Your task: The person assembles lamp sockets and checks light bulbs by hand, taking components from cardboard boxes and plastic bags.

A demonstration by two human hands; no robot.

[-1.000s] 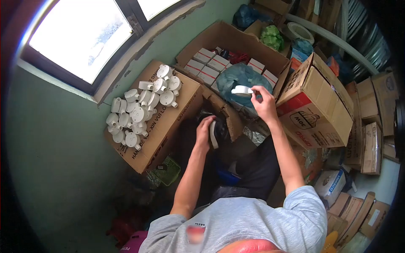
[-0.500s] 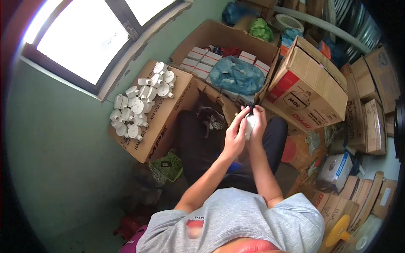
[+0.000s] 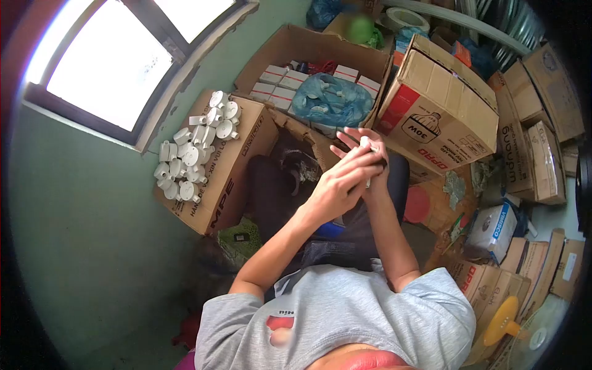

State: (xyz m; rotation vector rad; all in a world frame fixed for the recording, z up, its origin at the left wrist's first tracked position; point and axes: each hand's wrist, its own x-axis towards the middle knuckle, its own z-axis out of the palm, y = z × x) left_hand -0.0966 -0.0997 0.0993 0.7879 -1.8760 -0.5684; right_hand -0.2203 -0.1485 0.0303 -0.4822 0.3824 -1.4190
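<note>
White fitting [image 3: 365, 142], mostly hidden, in grip of left hand [image 3: 341, 184] and right hand [image 3: 378, 159], blue bag [image 3: 333, 103] and lamp carton [image 3: 441, 105] beyond.

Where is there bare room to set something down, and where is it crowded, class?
Bare: the MPE carton between the white fittings and its right edge; the 30W carton's top, right of the open box. Crowded: that box, with small boxes and a blue bag.

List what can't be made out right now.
Head view:
Small white plastic piece: mostly hidden by the left fingers.
Translucent blue plastic bag: its film obscures the contents.
Bright green rounded item: blurred.
Purple item: cut off by the bottom edge.
</note>
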